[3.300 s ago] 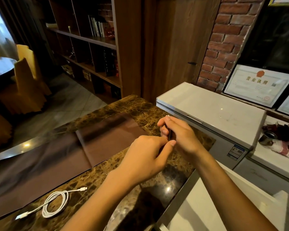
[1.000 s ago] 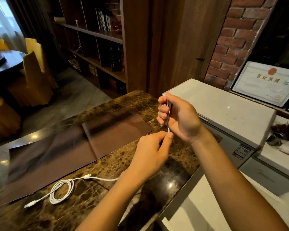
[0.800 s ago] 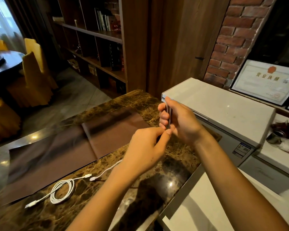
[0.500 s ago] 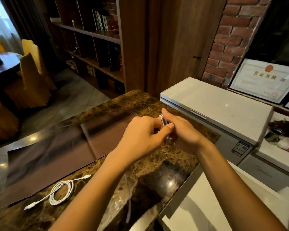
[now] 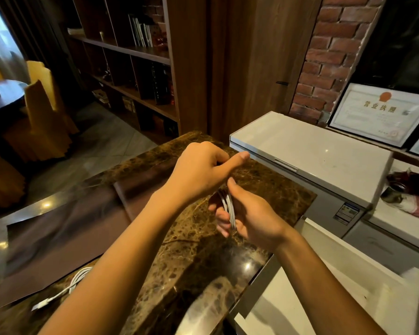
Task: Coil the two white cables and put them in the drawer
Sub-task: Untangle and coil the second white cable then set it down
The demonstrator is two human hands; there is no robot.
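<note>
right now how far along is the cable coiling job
Done: one white cable lies coiled on the marble counter. In hand: the right hand grips the second cable's loops while the left hand winds above it. Left: finish that coil, then put both in the open drawer.

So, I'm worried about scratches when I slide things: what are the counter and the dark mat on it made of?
The counter looks like polished brown marble or similar stone: mottled veining and sharp glints from the lights. The mat looks like matte brown leather or a synthetic imitation: a flat, thin sheet with only a soft sheen; which one, the picture cannot settle.
</note>
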